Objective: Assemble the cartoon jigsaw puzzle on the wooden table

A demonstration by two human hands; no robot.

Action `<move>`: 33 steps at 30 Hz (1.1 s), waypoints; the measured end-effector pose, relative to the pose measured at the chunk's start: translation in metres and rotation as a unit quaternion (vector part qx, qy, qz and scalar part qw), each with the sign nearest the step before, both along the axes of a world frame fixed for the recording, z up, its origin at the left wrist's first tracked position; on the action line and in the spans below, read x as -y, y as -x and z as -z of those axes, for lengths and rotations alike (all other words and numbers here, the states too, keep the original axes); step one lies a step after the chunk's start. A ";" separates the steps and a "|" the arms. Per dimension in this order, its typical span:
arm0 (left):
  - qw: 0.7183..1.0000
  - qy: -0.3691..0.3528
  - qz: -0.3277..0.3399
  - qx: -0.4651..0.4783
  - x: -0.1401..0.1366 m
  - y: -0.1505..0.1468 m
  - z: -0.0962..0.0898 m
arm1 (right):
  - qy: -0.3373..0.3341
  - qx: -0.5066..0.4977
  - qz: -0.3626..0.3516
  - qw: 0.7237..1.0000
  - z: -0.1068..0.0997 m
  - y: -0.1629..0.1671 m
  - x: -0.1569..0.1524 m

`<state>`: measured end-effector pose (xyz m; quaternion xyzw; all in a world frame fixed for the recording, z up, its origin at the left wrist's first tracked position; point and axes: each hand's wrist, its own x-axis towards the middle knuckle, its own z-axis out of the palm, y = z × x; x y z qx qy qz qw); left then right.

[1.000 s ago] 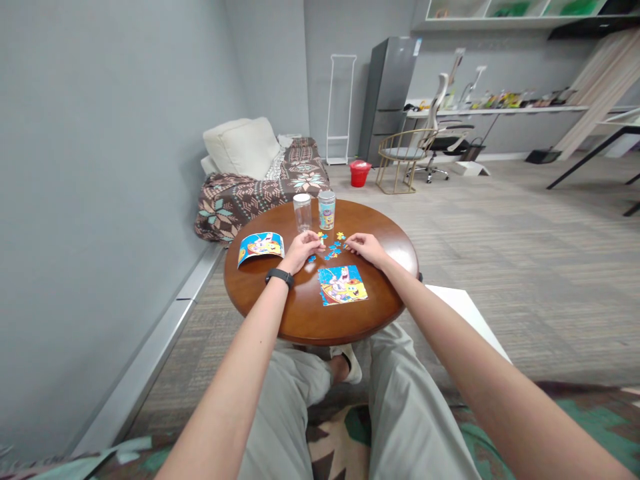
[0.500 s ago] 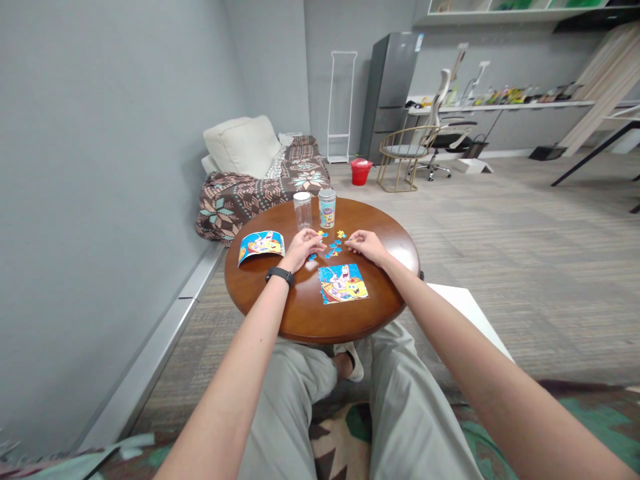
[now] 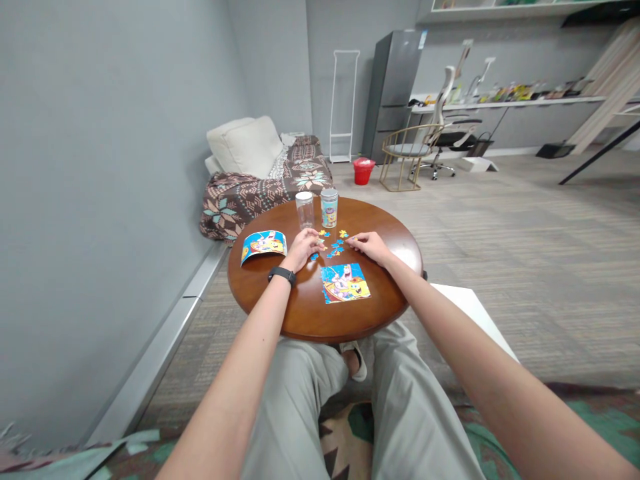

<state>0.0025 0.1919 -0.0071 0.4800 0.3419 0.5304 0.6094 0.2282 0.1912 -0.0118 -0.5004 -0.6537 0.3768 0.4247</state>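
Loose jigsaw puzzle pieces (image 3: 336, 250), blue and yellow, lie scattered between my hands on a round brown wooden table (image 3: 300, 313). At their left edge is my left hand (image 3: 305, 249), its fingers loosely curved and apart; whether a piece touches its fingertips is hard to see. My right hand (image 3: 371, 247) pinches a tiny puzzle piece (image 3: 355, 239) between thumb and fingers, right of the pile. Closer to me lies a joined cartoon puzzle (image 3: 346, 283), flat, with a jagged left edge. A curved picture sheet (image 3: 263, 245) with the same cartoon stands left of my left hand.
Behind the pieces stand a clear jar with a white lid (image 3: 305, 211) and a printed can (image 3: 329, 208). A patterned couch (image 3: 250, 200) is beyond the table's far left. A red bucket (image 3: 363, 172) and a gold-framed chair (image 3: 407, 153) stand further off.
The view has shifted slightly, moving the scene a little to the right. My left fingers have drawn in somewhat over the pieces; my right hand keeps its pinch.
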 end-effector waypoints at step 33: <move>0.999 -0.007 0.008 -0.042 0.002 -0.001 -0.002 | -0.026 -0.003 0.016 1.000 0.002 -0.001 -0.002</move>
